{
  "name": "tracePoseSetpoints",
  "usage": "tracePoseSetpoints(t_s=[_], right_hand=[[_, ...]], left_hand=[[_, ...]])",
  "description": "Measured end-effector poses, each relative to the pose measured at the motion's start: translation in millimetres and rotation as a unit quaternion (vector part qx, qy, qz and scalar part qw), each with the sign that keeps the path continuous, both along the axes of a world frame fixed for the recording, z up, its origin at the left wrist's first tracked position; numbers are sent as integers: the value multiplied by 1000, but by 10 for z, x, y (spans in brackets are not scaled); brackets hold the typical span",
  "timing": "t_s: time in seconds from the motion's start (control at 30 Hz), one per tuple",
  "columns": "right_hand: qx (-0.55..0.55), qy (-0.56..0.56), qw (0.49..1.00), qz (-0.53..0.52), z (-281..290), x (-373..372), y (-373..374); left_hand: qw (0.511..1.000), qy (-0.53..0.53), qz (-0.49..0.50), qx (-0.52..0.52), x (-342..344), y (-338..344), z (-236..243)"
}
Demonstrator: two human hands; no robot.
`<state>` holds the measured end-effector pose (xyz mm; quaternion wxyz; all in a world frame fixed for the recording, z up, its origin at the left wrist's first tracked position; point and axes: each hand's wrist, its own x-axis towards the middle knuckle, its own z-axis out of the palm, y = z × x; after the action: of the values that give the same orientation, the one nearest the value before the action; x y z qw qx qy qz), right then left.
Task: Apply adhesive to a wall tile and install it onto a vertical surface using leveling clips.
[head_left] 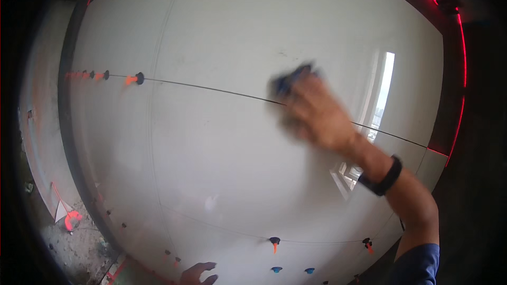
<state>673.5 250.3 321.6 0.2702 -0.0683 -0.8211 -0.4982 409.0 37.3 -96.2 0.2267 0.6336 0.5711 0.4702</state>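
Note:
My right hand (317, 113) is blurred with motion and presses a dark blue cloth or sponge (289, 80) against large glossy white tiles (222, 142), right on the dark joint line (211, 88) between two tiles. A black band sits on that wrist. My left hand (198, 273) shows only its fingers at the lower edge, spread and resting near the tile surface, holding nothing.
Orange and dark levelling clips (134, 78) stick out of the joints at left, and more clips (274, 243) along the lower joint. A red laser line (465, 68) runs down the right rim. Rubble and bare concrete (74, 237) lie at lower left.

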Motion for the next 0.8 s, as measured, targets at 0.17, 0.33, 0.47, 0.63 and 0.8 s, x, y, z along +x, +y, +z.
tracePoseSetpoints(t_s=[0.17,0.33,0.47,0.63,0.8], right_hand=[[113,-24,992,-52,2,-10,206],[197,330,923,-35,1414,-221,64],[102,77,991,46,516,-1765,276],[28,-235,969,68,-959,-2253,20],[208,159,965,-28,1029,-1736,435]], left_hand=[[996,16,-67,49,-121,-94,-39],[997,-55,-23,48,-657,-332,-392],[997,-62,-27,46,-940,-394,-420],[997,-60,-1,53,-1394,-778,-585],[988,-152,17,-28,-1877,-982,-1023]])
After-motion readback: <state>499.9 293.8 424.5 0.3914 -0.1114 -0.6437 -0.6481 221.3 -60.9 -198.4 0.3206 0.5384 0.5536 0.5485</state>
